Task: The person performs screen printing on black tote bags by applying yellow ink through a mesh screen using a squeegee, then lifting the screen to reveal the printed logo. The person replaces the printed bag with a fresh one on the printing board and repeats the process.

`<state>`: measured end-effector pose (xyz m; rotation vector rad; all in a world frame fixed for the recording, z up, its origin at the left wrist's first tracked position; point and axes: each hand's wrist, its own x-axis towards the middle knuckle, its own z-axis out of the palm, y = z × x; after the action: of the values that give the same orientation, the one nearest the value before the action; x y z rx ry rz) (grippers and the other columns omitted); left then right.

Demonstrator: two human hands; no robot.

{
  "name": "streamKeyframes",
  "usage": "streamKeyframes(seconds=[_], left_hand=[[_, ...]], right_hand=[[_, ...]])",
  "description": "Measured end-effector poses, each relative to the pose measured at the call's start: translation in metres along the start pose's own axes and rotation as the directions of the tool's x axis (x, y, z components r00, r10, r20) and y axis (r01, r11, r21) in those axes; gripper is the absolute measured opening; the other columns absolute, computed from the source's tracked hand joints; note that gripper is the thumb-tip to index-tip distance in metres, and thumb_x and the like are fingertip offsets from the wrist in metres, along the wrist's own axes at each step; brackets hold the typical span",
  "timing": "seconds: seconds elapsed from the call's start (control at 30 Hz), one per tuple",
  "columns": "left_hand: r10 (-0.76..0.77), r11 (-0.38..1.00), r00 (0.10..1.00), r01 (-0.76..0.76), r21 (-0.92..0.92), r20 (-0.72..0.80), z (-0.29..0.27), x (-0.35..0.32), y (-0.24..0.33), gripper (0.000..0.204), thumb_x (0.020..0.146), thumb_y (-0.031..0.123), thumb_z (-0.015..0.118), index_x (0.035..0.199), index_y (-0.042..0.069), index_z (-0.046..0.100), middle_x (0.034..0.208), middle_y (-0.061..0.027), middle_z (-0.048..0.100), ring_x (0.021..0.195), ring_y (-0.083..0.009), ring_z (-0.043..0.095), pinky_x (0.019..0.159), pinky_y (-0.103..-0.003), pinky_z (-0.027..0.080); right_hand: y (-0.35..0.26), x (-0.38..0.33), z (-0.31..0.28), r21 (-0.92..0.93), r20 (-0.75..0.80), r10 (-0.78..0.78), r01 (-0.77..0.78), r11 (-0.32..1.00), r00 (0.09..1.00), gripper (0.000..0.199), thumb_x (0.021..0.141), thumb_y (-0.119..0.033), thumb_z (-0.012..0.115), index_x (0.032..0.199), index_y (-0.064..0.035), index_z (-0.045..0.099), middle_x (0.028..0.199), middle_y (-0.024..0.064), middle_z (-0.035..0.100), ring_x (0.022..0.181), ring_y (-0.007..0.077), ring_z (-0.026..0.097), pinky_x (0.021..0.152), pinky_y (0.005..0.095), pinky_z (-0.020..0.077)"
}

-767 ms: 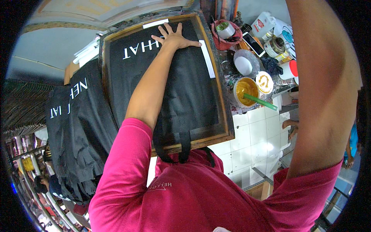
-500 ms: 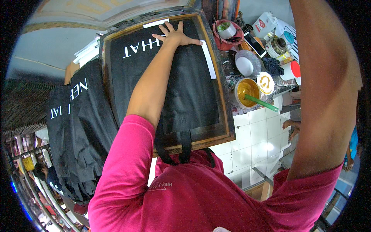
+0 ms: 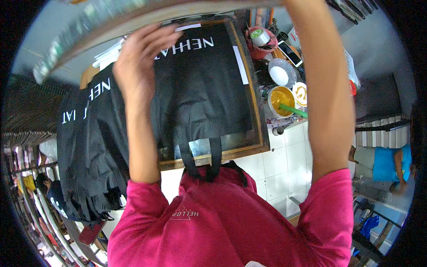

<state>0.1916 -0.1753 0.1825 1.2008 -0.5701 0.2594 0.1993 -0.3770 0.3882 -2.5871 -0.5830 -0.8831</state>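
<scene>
Left hand [image 3: 140,55] has its fingers curled up around the lower edge of a big wooden-framed screen [image 3: 133,20] that runs tilted across the top of the view, so that's a proper grip on the frame. The right hand is out of sight past the top edge, only the forearm shows going up to that same frame, so can't tell what those fingers are doing.

Right under the lifted screen lies a black tote bag [image 3: 204,93] with white lettering, flat on a wood-edged printing board [image 3: 260,133], its two handles hanging over the board's near edge. A stack of more black bags [image 3: 89,147] hangs off the board's left side. Past the board's right edge there's a yellow paint tub [image 3: 279,100] with a green stick in it, a white bowl [image 3: 279,74], a phone [image 3: 290,53] and a roll of tape [image 3: 259,38].
</scene>
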Motion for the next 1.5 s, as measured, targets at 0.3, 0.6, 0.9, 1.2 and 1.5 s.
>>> streamKeyframes(seconds=[0.3, 0.6, 0.9, 1.2, 1.5], left_hand=[[-0.749, 0.638, 0.555, 0.751, -0.169, -0.363, -0.038, -0.248, 0.044, 0.029, 0.095, 0.023, 0.064, 0.091, -0.006, 0.068, 0.085, -0.0184, 0.074, 0.069, -0.0212, 0.07, 0.08, -0.035, 0.055], [-0.894, 0.446, 0.406, 0.851, -0.276, -0.192, -0.064, -0.273, 0.021, 0.033, 0.094, 0.013, 0.054, 0.115, -0.012, 0.058, 0.09, -0.0216, 0.072, 0.073, -0.0224, 0.072, 0.068, -0.03, 0.06], [-0.913, 0.405, 0.35, 0.846, -0.346, -0.21, -0.057, -0.264, 0.029, 0.036, 0.088, 0.009, 0.054, 0.117, -0.011, 0.057, 0.092, -0.0228, 0.072, 0.075, -0.024, 0.072, 0.071, -0.033, 0.06], [-0.94, 0.341, 0.287, 0.819, -0.462, -0.185, -0.06, -0.259, 0.031, 0.036, 0.089, 0.007, 0.049, 0.116, -0.015, 0.056, 0.104, -0.0275, 0.071, 0.087, -0.0295, 0.074, 0.077, -0.036, 0.061], [-0.958, 0.213, 0.286, 0.751, -0.625, 0.017, -0.073, -0.255, 0.045, 0.047, 0.094, 0.016, 0.041, 0.127, -0.015, 0.054, 0.122, -0.0321, 0.064, 0.117, -0.0403, 0.064, 0.104, -0.046, 0.05]], right_hand=[[-0.034, -0.24, 0.148, -0.011, 0.163, -0.073, 0.075, 0.997, 0.984, 0.026, 0.081, -0.019, 0.071, 0.101, -0.006, 0.062, 0.099, 0.0133, 0.066, 0.093, 0.0312, 0.062, 0.079, 0.0439, 0.0493], [-0.032, -0.228, 0.151, 0.109, 0.395, -0.118, 0.081, 0.991, 0.911, 0.027, 0.08, -0.022, 0.073, 0.093, -0.0045, 0.058, 0.089, 0.0134, 0.064, 0.089, 0.0328, 0.063, 0.076, 0.0447, 0.0496], [-0.067, -0.275, 0.152, -0.012, 0.386, -0.147, 0.164, 0.986, 0.911, 0.013, 0.08, -0.014, 0.058, 0.091, -0.0061, 0.056, 0.088, 0.0102, 0.059, 0.083, 0.027, 0.059, 0.074, 0.0394, 0.0491], [0.039, -0.138, 0.279, -0.07, 0.335, -0.152, 0.186, 0.98, 0.93, 0.028, 0.087, -0.024, 0.069, 0.101, -0.0035, 0.056, 0.097, 0.0186, 0.065, 0.095, 0.0376, 0.063, 0.081, 0.0467, 0.0506], [0.094, -0.025, 0.314, 0.136, 0.569, -0.186, 0.131, 0.982, 0.801, 0.053, 0.077, -0.046, 0.079, 0.111, -0.0062, 0.07, 0.094, 0.0237, 0.071, 0.09, 0.0417, 0.068, 0.08, 0.048, 0.0524]])
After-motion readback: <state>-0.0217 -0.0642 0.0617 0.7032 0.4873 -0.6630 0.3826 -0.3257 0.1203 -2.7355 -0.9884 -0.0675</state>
